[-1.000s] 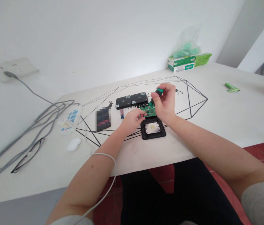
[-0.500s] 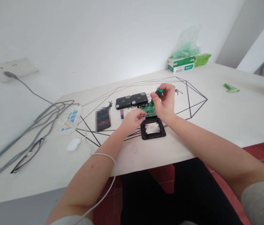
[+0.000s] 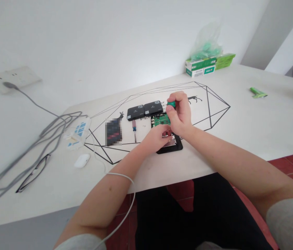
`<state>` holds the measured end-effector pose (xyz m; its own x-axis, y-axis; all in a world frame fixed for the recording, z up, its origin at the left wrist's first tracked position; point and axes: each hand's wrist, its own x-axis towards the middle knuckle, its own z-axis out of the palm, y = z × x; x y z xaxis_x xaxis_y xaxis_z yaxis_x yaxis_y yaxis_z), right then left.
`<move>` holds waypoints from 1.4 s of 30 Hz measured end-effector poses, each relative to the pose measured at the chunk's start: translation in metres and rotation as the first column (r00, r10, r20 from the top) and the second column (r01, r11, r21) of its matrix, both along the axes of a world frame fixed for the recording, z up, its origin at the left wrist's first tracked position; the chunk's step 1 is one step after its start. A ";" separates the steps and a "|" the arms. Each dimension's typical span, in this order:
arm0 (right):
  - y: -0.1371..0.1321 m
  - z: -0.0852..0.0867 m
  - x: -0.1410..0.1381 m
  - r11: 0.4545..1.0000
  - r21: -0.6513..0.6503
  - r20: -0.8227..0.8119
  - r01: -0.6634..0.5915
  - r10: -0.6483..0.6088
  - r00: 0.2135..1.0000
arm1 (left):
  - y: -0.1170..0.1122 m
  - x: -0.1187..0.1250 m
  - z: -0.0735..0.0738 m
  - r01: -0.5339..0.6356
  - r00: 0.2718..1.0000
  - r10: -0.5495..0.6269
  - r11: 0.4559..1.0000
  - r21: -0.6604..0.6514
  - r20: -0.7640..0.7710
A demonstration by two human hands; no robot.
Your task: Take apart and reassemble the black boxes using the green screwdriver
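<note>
My right hand [image 3: 181, 113] is wrapped round a screwdriver [image 3: 171, 103] whose green handle end shows; the shaft and tip are hidden behind the fingers. My left hand [image 3: 159, 137] is closed close below it, fingers curled together near the board's front edge, and what they pinch is hidden. Under and behind the hands lies a green circuit board [image 3: 160, 119] in a black casing. In front of it, partly covered by my left hand, is the black cover [image 3: 171, 149] with a silver plate inside.
Behind are two black boxes [image 3: 135, 112]. Left of the board lie a second screwdriver [image 3: 134, 128], tiny loose bits [image 3: 144, 126] and a blurred dark item [image 3: 113, 132]. Farther left are a white case [image 3: 82, 160], glasses [image 3: 33, 173] and grey cable [image 3: 55, 139]. A white cord [image 3: 135, 189] crosses my left forearm.
My left hand has moved right and down, from the board to its front edge over the cover. The screwdriver in my right hand has shifted left and stands more upright.
</note>
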<state>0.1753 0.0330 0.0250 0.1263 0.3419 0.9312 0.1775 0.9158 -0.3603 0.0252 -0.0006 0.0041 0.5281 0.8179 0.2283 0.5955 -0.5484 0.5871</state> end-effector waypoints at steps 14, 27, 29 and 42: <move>-0.009 0.004 -0.005 0.994 -0.030 -0.023 -0.107 0.106 0.994 | -0.009 0.002 0.007 0.129 0.992 -0.129 0.980 -0.149 0.010; -0.013 0.007 -0.008 0.983 -0.144 -0.031 -0.112 0.108 0.994 | -0.011 0.002 0.006 0.156 0.988 -0.156 0.985 -0.071 0.001; -0.013 0.007 -0.008 0.985 -0.129 -0.027 -0.113 0.110 0.994 | -0.011 0.002 0.006 0.150 0.989 -0.150 0.985 -0.083 0.000; -0.016 0.009 -0.005 0.969 -0.162 0.039 -0.187 0.195 0.980 | -0.009 0.003 0.004 0.156 0.988 -0.157 0.981 -0.115 -0.001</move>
